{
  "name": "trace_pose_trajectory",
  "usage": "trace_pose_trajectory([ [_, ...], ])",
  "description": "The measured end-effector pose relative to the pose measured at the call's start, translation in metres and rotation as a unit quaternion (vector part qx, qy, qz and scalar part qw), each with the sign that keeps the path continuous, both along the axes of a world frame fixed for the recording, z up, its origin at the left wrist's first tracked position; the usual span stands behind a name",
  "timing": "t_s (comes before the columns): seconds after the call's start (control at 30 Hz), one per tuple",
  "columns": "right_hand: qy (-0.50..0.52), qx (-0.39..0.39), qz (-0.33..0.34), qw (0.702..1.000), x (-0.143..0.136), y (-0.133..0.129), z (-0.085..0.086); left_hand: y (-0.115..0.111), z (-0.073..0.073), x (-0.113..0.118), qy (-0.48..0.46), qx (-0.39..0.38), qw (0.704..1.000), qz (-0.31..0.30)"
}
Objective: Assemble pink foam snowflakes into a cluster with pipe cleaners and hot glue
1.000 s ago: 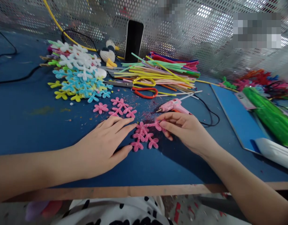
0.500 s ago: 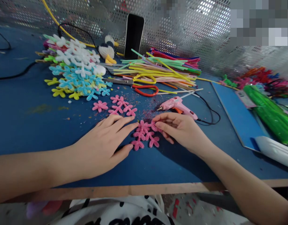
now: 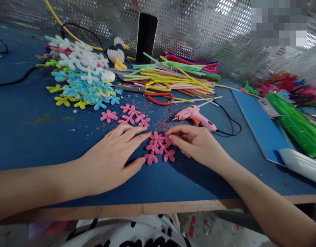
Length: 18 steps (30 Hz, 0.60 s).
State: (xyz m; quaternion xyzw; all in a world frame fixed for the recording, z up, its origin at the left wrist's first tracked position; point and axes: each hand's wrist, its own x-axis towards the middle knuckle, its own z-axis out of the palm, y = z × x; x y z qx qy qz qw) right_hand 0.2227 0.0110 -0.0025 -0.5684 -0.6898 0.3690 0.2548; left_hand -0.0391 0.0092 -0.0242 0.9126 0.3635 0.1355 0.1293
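A cluster of pink pipe-cleaner flowers (image 3: 156,148) lies on the blue table close to its front edge. My left hand (image 3: 117,156) rests palm down at the cluster's left side, fingers spread, its fingertips at the petals. From the right, my right hand (image 3: 196,142) pinches a small pink flower (image 3: 167,140) between thumb and forefinger, against the upper right of the cluster. That flower is partly hidden by the fingers. More pink flowers (image 3: 129,118) sit just beyond my left fingertips, with one single pink flower (image 3: 109,116) to their left.
Beyond my right hand lies a pink glue gun (image 3: 196,116) with a black cord. Scissors (image 3: 158,94), loose pipe cleaners (image 3: 173,75) and a phone (image 3: 147,37) are farther back. White, blue and yellow flowers (image 3: 81,75) are piled left; a green bundle (image 3: 294,123) lies right.
My right hand has shifted slightly left, bringing the pinched flower closer against the cluster. My left hand stays almost in place.
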Motion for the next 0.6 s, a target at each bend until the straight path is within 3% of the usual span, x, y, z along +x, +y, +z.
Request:
trace_pose_trajectory([
  [0.6,-0.071,0.084,0.021,0.994,-0.0021,-0.0020,-0.0047,-0.0004,-0.0019,0.0002,-0.023,-0.002,1.000,0.002],
])
